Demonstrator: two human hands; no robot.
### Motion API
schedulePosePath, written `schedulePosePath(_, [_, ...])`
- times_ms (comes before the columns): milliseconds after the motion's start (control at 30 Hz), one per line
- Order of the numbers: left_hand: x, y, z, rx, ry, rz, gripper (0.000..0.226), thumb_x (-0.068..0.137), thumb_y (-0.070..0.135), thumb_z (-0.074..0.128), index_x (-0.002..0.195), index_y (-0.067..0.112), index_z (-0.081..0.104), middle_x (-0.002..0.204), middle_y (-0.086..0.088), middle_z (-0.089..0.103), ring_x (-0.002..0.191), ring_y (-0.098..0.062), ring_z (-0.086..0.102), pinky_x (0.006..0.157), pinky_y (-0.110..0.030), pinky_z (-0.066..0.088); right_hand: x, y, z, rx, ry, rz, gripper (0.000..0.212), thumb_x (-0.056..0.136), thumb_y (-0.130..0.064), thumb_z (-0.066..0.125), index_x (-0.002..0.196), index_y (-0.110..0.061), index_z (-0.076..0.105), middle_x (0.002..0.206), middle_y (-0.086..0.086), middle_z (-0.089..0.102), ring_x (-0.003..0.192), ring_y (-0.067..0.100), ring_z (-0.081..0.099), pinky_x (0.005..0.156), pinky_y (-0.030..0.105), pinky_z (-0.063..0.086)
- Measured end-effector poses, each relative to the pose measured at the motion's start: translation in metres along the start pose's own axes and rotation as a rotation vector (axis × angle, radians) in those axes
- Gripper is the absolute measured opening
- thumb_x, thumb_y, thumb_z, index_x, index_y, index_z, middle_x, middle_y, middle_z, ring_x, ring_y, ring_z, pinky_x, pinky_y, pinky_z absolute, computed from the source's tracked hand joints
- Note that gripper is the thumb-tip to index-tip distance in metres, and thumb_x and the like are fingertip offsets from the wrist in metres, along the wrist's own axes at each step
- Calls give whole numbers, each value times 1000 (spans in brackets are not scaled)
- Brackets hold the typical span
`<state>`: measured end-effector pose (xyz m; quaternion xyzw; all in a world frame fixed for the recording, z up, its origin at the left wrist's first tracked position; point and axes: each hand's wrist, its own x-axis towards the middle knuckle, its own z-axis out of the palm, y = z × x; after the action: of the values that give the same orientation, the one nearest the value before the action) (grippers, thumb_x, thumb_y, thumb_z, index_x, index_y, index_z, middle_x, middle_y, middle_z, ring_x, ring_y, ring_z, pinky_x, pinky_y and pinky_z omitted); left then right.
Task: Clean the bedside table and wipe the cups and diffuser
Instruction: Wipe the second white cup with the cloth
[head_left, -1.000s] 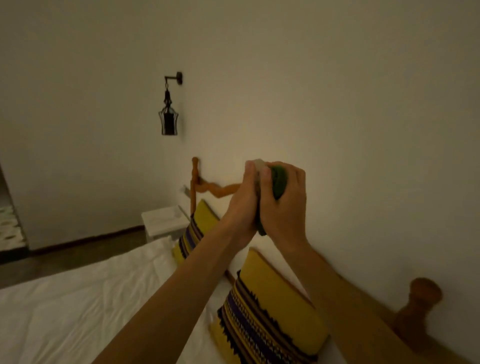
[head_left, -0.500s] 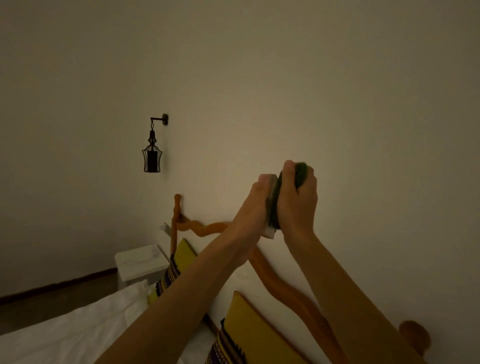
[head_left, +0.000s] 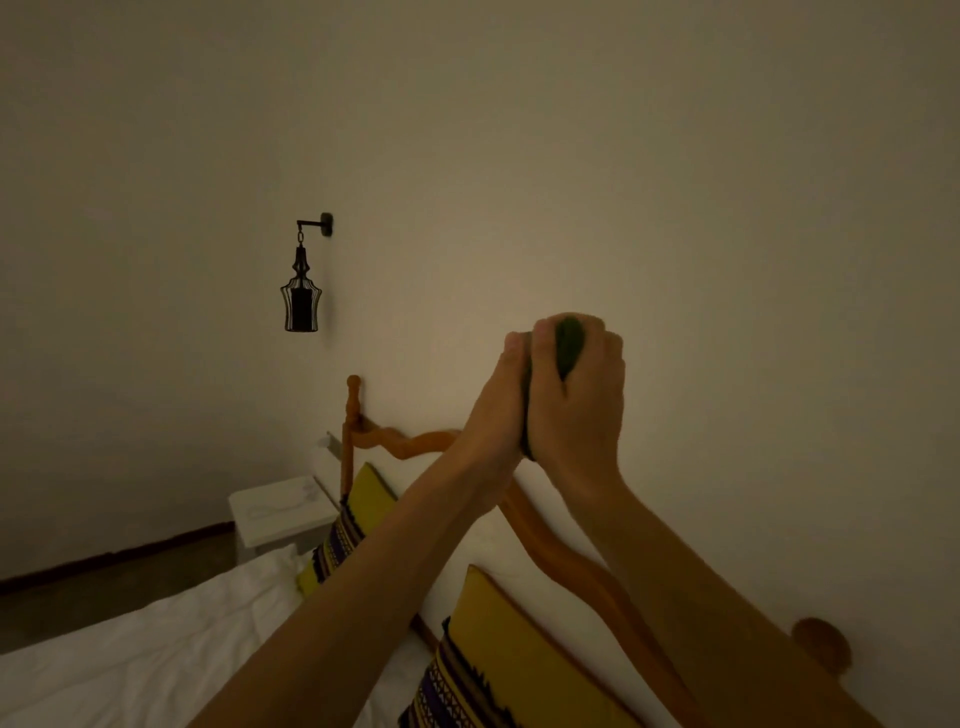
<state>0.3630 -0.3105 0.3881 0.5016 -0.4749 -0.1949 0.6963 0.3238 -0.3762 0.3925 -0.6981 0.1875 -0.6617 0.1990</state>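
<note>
Both hands are raised against the wall: the right hand (head_left: 576, 405) curls around a green cloth (head_left: 567, 347), the left hand (head_left: 493, 410) pressing beside it. The bedside table (head_left: 280, 512) sits at eight o'clock, the lantern (head_left: 301, 299) at ten, and pillows (head_left: 498, 639) below.

Both hands, left hand (head_left: 493, 410) and right hand (head_left: 576, 400), are gripping a dark green cloth (head_left: 567, 347) above the curved orange wooden headboard (head_left: 415, 441).

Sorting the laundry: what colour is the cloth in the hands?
Dark green cloth, seen in the head view.
</note>
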Motion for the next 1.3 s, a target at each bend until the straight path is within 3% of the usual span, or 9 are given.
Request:
schedulePosePath(167, [-10, -6, 1, 122, -31, -13, 85, 74, 85, 20, 129, 31, 56, 99, -1, 70, 88, -16, 68, 84, -33, 56, 40, 5, -15, 53, -105, 300, 39, 103, -48, 39, 116, -14, 54, 105, 7, 60, 92, 22, 62, 86, 45, 57])
schedulePosePath(333, [-11, -6, -7, 92, 7, 18, 52, 89, 75, 20, 108, 50, 61, 104, 16, 72, 101, -6, 68, 90, -31, 57, 0, -9, 0, 31, 9, -25, 39, 100, -56, 35, 114, -24, 53, 104, -1, 61, 92, 14, 60, 77, 28, 54])
schedulePosePath(467, [-20, -16, -9, 253, -31, -30, 77, 77, 88, 15, 123, 40, 54, 100, 6, 70, 86, -8, 69, 74, -22, 51, 27, 9, -10, 64, -79, 305, 37, 105, -44, 39, 112, -12, 55, 102, 10, 62, 92, 24, 63, 84, 43, 57])
schedulePosePath(633, [-16, -12, -18, 73, 33, 35, 65, 89, 76, 22, 120, 32, 59, 110, 4, 71, 98, -8, 70, 81, -30, 60, -28, -1, 6, 137, -52, -82, 24, 103, -50, 41, 112, -30, 51, 102, -6, 60, 92, 5, 62, 77, 19, 54])
schedulePosePath(733, [-23, -17, -25, 59, 46, 0, 63, 82, 80, 41, 113, 30, 62, 97, 7, 74, 89, -10, 73, 68, -22, 59, -24, 10, 2, 284, -84, 225, 17, 104, -44, 46, 104, -28, 52, 91, -8, 60, 78, -1, 63, 69, 21, 58])
schedulePosePath(833, [-24, -26, -34, -4, 174, -8, 41, 86, 60, 61, 113, 30, 60, 98, 6, 73, 91, -14, 71, 66, -22, 58, -24, 21, -2, 432, -139, 489, 23, 103, -46, 47, 96, -25, 56, 89, 0, 64, 79, 12, 68, 60, 23, 58])
schedulePosePath(967, [-17, -23, -45, -98, 265, -52, 30, 92, 50, 57, 110, 27, 65, 95, 2, 73, 89, -17, 69, 66, -24, 56, -53, 16, 0, 521, -223, 533, 26, 102, -44, 49, 102, -20, 58, 98, 9, 70, 87, 24, 73, 73, 38, 64])
schedulePosePath(1133, [-27, -35, -47, 9, 55, -118, 31, 85, 58, 61, 94, 31, 74, 83, 6, 76, 73, -8, 72, 66, -22, 55, -38, 8, -5, 504, -210, 634, 26, 101, -47, 49, 93, -26, 60, 91, 9, 71, 77, 24, 73, 69, 44, 64])
schedulePosePath(1300, [-22, -31, -51, -25, 82, -74, 38, 81, 56, 63, 98, 24, 72, 82, 4, 76, 72, -9, 71, 65, -22, 55, -30, 2, -5, 525, -268, 626, 29, 100, -51, 48, 93, -26, 61, 88, 5, 72, 73, 22, 74, 66, 39, 64])
